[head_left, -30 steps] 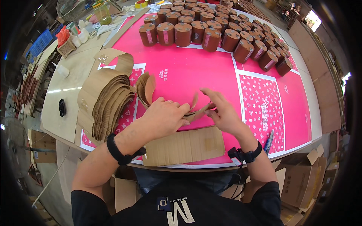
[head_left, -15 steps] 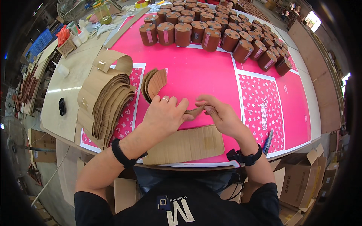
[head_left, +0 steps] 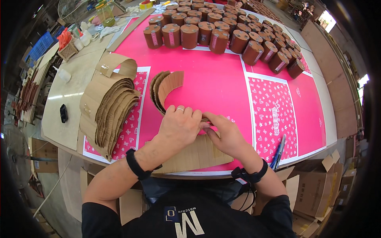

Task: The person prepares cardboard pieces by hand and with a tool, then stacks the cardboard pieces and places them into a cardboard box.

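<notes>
My left hand [head_left: 178, 126] and my right hand [head_left: 224, 133] meet over a small brown cardboard piece [head_left: 205, 119], both pinching it just above the pink table [head_left: 214, 79]. Most of the piece is hidden by my fingers. Under my wrists lies a flat corrugated cardboard sheet [head_left: 198, 154] at the table's front edge. Right beyond my left hand stand a few curved corrugated strips [head_left: 164, 89] on edge. A bigger stack of curved cardboard strips [head_left: 109, 109] lies to the left.
Several brown cylindrical boxes with pink labels [head_left: 222, 33] crowd the far side of the table. A blue pen [head_left: 277, 152] lies at the front right edge. A black small object [head_left: 63, 113] rests on the pale side bench. Open cartons [head_left: 317, 190] stand on the floor at right.
Both hands have drawn together and closed over the small cardboard piece, which showed more between them before. The curved strips beyond my left hand now stand more upright.
</notes>
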A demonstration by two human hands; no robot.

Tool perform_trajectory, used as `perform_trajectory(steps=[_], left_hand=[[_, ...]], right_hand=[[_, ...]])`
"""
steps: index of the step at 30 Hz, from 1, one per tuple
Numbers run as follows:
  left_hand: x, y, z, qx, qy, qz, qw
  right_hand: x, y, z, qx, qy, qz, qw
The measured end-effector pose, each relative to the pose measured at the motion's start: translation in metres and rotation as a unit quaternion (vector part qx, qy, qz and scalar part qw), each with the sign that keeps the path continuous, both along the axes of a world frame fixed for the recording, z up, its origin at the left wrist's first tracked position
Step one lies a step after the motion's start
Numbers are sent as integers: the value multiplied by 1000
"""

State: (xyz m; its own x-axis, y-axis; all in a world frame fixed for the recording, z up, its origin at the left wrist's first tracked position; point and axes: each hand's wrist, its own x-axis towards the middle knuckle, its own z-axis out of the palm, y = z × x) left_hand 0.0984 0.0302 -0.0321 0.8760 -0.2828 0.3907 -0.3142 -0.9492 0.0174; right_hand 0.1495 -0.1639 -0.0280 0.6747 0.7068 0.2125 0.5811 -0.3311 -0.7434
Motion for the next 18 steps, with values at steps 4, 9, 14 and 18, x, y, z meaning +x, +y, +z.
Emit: perform_trajectory(steps=[4,9,14,18], left_hand=[[3,1,10,-7,22,-15,1000],[0,38,43,12,128,-34,991],[-6,46,82,-97,144,2,985],[-12,37,102,-109,280,36,953]], right_hand=[[9,9,-16,38,-63,-15,997],[24,13,-9,93,-42,-61,993],[14,18,34,130,85,-17,988],[9,23,56,0,90,-36,995]])
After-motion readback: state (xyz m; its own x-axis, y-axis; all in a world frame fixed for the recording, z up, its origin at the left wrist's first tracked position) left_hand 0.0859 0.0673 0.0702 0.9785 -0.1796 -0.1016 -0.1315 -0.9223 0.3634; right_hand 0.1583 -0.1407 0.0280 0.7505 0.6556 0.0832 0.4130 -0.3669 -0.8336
